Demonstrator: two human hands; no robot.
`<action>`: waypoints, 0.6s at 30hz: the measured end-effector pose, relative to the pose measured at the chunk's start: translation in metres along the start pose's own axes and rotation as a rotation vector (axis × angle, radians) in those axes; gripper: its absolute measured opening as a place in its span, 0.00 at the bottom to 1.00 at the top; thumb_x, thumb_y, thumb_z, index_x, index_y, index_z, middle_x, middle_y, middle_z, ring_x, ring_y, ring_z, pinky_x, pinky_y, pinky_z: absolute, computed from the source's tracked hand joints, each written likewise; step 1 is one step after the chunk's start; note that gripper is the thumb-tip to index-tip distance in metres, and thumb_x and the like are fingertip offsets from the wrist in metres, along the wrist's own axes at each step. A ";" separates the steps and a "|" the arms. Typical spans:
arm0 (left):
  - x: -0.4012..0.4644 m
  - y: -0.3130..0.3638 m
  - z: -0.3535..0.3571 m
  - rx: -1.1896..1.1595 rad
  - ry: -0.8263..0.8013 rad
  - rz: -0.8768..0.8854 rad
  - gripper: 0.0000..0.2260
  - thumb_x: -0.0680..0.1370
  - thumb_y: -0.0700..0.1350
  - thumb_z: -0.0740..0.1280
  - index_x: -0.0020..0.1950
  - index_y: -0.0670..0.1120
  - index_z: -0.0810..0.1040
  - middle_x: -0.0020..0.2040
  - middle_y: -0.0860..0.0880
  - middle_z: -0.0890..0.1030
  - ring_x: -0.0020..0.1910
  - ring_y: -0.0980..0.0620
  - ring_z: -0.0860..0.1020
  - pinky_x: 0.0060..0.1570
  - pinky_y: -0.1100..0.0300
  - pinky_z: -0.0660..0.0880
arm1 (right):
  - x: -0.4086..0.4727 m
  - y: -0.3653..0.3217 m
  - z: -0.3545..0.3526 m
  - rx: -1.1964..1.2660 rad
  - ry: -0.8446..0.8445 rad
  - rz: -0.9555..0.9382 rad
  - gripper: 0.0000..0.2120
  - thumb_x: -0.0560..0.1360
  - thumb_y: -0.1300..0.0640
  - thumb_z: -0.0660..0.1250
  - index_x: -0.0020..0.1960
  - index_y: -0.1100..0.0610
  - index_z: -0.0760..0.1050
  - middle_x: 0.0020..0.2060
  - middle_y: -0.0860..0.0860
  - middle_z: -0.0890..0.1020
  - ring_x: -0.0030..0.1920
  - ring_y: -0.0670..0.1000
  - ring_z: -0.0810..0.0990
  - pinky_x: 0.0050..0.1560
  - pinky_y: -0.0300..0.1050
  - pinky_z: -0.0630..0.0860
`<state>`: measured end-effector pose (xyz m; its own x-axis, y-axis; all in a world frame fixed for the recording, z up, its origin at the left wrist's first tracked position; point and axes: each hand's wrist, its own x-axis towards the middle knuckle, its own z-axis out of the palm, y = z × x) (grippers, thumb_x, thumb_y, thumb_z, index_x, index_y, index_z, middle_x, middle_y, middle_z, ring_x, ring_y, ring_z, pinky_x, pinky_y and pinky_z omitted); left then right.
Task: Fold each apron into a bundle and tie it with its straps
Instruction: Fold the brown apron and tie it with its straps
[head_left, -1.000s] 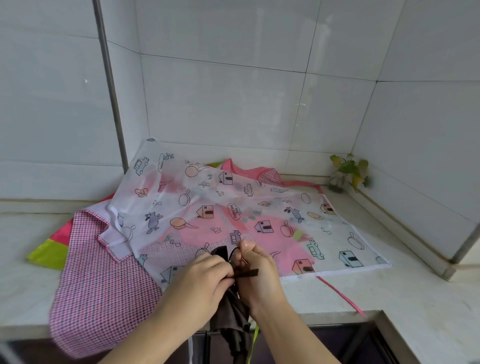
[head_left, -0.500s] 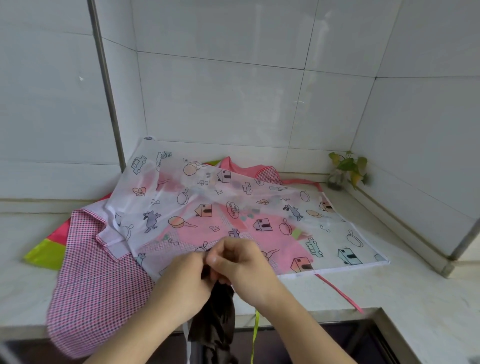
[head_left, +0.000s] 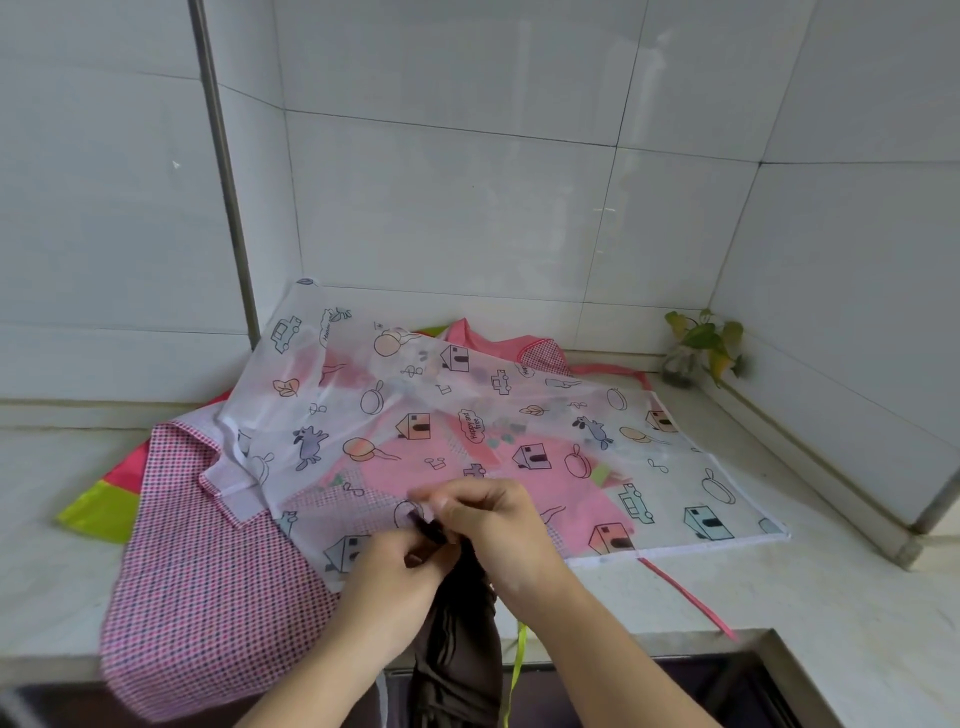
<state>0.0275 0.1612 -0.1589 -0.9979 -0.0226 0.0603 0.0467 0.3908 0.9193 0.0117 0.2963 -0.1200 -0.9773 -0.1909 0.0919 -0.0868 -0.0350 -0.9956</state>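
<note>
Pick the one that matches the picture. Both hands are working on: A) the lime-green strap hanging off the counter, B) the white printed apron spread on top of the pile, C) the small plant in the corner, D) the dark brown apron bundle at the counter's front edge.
D: the left hand and right hand pinch the dark strap atop the dark brown apron bundle.

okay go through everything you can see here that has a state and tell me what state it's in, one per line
dark apron: bunched, hanging off the counter edge, top held by both hands
left hand: pinching the dark apron's top
right hand: pinching the dark apron's top
white printed apron: spread flat, unfolded
pink checked apron: unfolded, under the white one, draping over the edge
pink strap: loose, untied
plant: upright in the corner
</note>
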 end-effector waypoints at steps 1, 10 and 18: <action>0.000 0.000 0.001 -0.013 -0.004 0.002 0.08 0.79 0.46 0.73 0.41 0.47 0.86 0.39 0.49 0.87 0.42 0.50 0.85 0.44 0.50 0.78 | 0.000 0.001 -0.007 -0.054 0.037 -0.030 0.14 0.80 0.67 0.65 0.53 0.53 0.86 0.42 0.51 0.83 0.39 0.47 0.78 0.46 0.38 0.74; -0.007 0.000 -0.003 -0.160 -0.038 0.035 0.14 0.83 0.40 0.68 0.39 0.50 0.85 0.31 0.58 0.82 0.33 0.64 0.78 0.36 0.72 0.69 | -0.008 0.018 -0.036 -0.953 0.004 -0.250 0.08 0.77 0.64 0.68 0.48 0.52 0.83 0.44 0.43 0.77 0.45 0.43 0.76 0.46 0.39 0.75; -0.008 0.002 -0.004 -0.066 0.013 0.086 0.09 0.81 0.43 0.71 0.48 0.55 0.87 0.42 0.61 0.87 0.45 0.64 0.84 0.49 0.67 0.79 | -0.016 0.005 -0.022 -0.620 0.195 -0.033 0.07 0.80 0.44 0.65 0.49 0.45 0.79 0.40 0.47 0.82 0.39 0.49 0.82 0.43 0.50 0.81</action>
<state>0.0360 0.1583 -0.1557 -0.9895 -0.0042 0.1448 0.1353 0.3300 0.9342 0.0226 0.3212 -0.1266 -0.9843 -0.0156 0.1760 -0.1559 0.5461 -0.8231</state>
